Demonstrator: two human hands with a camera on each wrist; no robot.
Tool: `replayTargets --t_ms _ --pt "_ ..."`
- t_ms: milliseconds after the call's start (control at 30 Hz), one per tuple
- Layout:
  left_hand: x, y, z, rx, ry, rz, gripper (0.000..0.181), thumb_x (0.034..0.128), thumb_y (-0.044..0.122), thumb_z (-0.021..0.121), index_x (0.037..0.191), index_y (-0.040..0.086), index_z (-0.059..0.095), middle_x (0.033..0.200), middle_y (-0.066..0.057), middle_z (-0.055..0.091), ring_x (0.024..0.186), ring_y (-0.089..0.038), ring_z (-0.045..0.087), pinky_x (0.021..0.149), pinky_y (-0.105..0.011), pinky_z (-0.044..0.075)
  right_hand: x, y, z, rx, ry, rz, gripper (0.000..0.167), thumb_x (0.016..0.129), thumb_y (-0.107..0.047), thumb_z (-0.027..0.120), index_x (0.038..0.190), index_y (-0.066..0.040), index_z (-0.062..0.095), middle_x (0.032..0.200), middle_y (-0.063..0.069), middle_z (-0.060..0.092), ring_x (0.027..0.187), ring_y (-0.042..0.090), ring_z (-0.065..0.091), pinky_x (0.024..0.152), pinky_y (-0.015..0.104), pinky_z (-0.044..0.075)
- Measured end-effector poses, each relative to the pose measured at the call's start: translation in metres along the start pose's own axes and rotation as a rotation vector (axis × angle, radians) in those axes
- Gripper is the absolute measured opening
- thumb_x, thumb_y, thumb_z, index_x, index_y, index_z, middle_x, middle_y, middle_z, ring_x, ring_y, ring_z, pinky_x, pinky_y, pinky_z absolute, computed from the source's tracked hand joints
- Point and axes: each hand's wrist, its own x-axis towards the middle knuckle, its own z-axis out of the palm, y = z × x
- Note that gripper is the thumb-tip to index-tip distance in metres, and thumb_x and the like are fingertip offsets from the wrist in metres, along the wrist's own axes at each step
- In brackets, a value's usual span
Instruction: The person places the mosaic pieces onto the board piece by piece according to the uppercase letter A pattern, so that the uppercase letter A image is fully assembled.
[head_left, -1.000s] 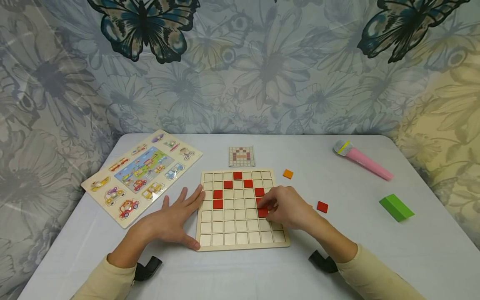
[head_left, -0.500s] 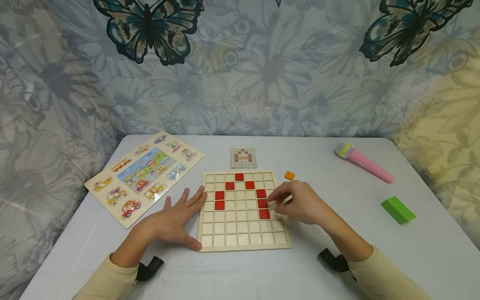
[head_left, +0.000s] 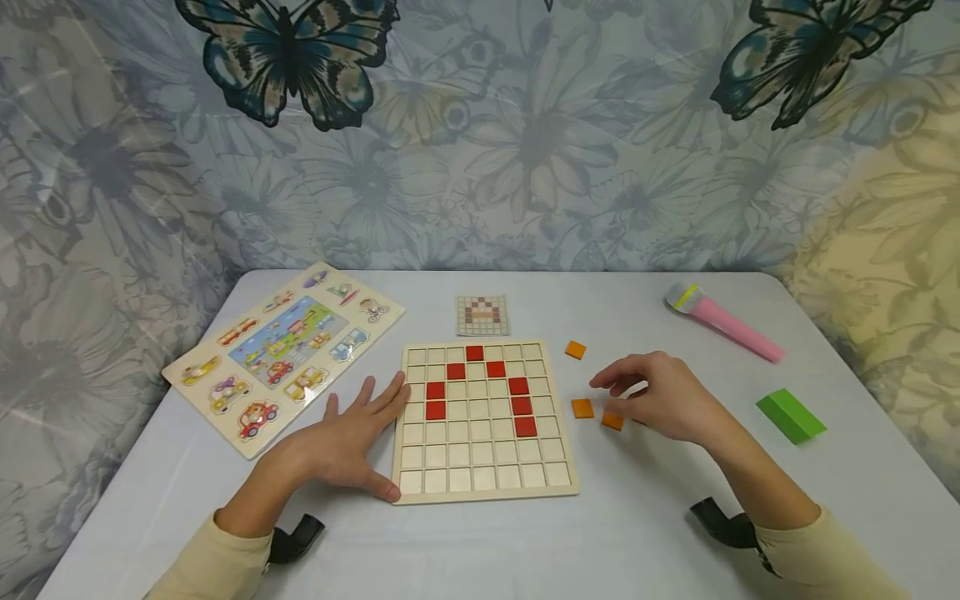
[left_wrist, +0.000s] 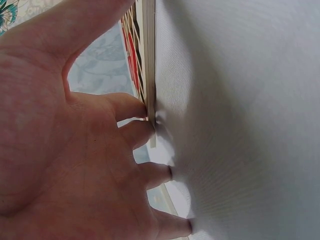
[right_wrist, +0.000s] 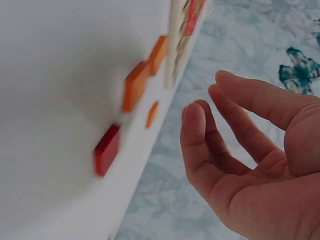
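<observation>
A wooden grid board (head_left: 486, 454) lies mid-table with several red square tiles (head_left: 525, 427) set in its cells. My left hand (head_left: 337, 446) spreads its fingers along the board's left edge; in the left wrist view the fingertips (left_wrist: 135, 106) touch that edge and the cloth. To the board's right hovers my right hand (head_left: 667, 400), fingers loosely bent, a gap between thumb and fingers, holding nothing. Beneath and beside it lie orange tiles (head_left: 582, 408). A loose red tile (right_wrist: 107, 150) shows in the right wrist view; from the head view the right hand hides it.
Behind the board lies a small pattern card (head_left: 482, 315). A picture puzzle board (head_left: 285, 358) occupies the left side. On the right are a pink toy microphone (head_left: 731, 327) and a green block (head_left: 791, 416). Another orange tile (head_left: 575, 350) sits beyond the board's right edge.
My right hand has let go of a red tile in the grid and moved right, off the board, over the loose tiles. My left hand stays at the board's left edge.
</observation>
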Motion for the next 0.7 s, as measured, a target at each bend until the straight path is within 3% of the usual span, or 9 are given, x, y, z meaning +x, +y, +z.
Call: replayTargets --t_ms 333,700 --pt "-0.003 -0.001 0.000 -0.003 0.010 0.023 0.138 0.0663 0.059 0.092 0.168 0.010 0.014 0.177 -0.007 0.000 0.160 -0.050 -0.003 0.110 -0.087 -0.002 -0.014 0.035 -0.006 0.001 -0.013 0.115 0.034 0.083 -0.011 0.081 0.117 -0.012 0.078 0.100 0.001 0.075 0.093 0.018 0.065 0.071 0.027 0.052" --pt "-0.002 -0.002 0.000 -0.004 0.009 0.014 0.137 0.0666 0.059 0.092 0.168 0.011 0.014 0.178 -0.005 -0.001 0.160 -0.048 -0.004 0.112 -0.086 -0.001 -0.020 0.054 -0.008 0.072 -0.054 0.195 0.039 0.083 -0.009 0.082 0.121 -0.004 0.072 0.108 0.008 0.069 0.096 0.022 0.062 0.070 0.027 0.054"
